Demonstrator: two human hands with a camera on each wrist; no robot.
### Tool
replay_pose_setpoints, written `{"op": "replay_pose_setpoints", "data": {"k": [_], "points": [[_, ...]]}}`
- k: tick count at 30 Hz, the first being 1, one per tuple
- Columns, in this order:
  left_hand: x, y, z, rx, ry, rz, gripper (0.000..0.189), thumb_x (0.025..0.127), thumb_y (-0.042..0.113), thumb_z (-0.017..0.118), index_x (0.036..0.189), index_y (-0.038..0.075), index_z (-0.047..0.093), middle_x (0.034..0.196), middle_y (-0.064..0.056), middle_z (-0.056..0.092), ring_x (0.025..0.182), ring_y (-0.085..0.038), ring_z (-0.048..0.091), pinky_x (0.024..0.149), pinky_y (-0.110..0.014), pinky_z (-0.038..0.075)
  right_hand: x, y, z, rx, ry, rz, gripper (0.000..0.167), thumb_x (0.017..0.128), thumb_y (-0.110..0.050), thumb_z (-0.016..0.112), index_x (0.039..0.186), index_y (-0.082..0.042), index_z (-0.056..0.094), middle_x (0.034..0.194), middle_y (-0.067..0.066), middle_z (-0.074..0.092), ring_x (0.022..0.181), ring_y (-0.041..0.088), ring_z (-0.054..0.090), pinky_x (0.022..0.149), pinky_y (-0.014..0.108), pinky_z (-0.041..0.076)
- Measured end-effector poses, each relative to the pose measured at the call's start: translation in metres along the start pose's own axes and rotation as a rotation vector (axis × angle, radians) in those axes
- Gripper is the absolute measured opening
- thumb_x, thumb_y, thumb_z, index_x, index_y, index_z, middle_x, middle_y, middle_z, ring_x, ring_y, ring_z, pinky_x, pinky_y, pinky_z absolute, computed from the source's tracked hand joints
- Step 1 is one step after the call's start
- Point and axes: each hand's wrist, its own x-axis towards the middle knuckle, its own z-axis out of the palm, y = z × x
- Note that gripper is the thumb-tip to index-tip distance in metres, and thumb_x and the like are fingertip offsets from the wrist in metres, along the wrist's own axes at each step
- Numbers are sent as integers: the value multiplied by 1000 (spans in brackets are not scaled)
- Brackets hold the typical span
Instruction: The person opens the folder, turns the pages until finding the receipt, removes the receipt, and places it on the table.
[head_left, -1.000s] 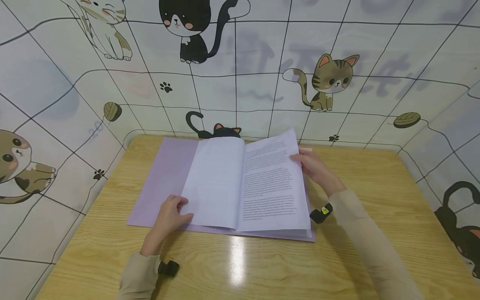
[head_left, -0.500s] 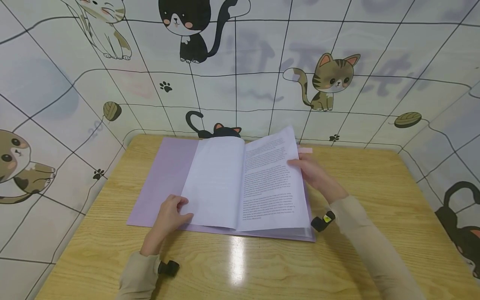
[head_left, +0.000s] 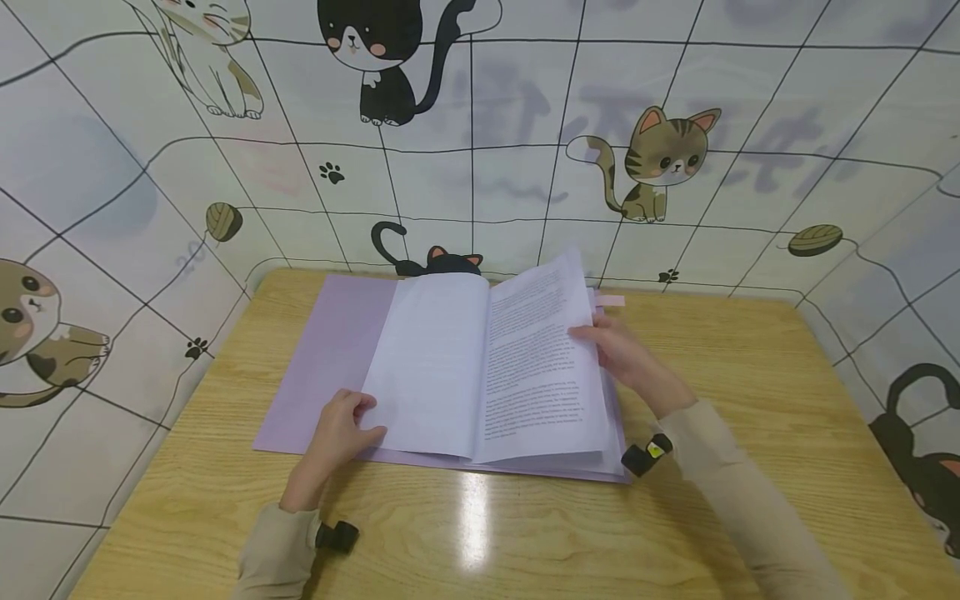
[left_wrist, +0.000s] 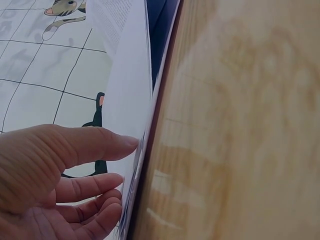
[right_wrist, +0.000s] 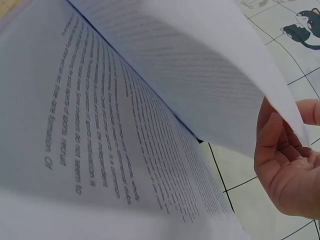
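A purple document folder lies spread on the table with printed sheets bound inside. Its left side shows a blank white page. My left hand rests at that page's lower left edge, thumb and fingers apart; the left wrist view has the thumb touching the paper. On the right, a printed page is lifted and bends upward. My right hand pinches its outer edge, thumb on top and curled fingers behind. Below the raised sheet, another printed page shows in the right wrist view.
A pink tab sticks out at the folder's upper right. The wooden table runs back to a wall with cat drawings. Small black devices are worn at both wrists.
My right hand has shifted slightly left and toward me, drawing the printed page's outer edge up and inward. More of the sheets beneath and the pink tab show. My left hand has stayed put.
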Motion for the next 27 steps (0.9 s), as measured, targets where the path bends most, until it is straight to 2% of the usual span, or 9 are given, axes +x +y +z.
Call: {"op": "replay_pose_setpoints", "data": {"k": [7, 18, 27], "points": [[0, 1, -1, -9, -8, -7, 33, 67, 0, 78, 95, -9, 62, 87, -15, 53, 75, -23, 48, 67, -34, 44, -6, -2, 11, 22, -59, -14, 51, 94, -13, 50, 137, 8, 35, 97, -1, 66, 87, 15, 65, 76, 28, 51], [0, 1, -1, -4, -14, -8, 34, 67, 0, 77, 95, -11, 62, 87, -15, 53, 75, -23, 47, 67, -34, 44, -10, -3, 28, 76, -42, -32, 48, 93, -11, 51, 135, 7, 37, 97, -1, 66, 86, 14, 65, 74, 27, 51], [0, -1, 0, -10, -10, -3, 34, 67, 0, 78, 95, -10, 62, 87, -15, 53, 74, -23, 47, 67, -33, 44, -12, -5, 46, 146, -65, -51, 45, 93, -11, 51, 134, 5, 39, 101, 2, 64, 88, 16, 64, 75, 30, 52]]}}
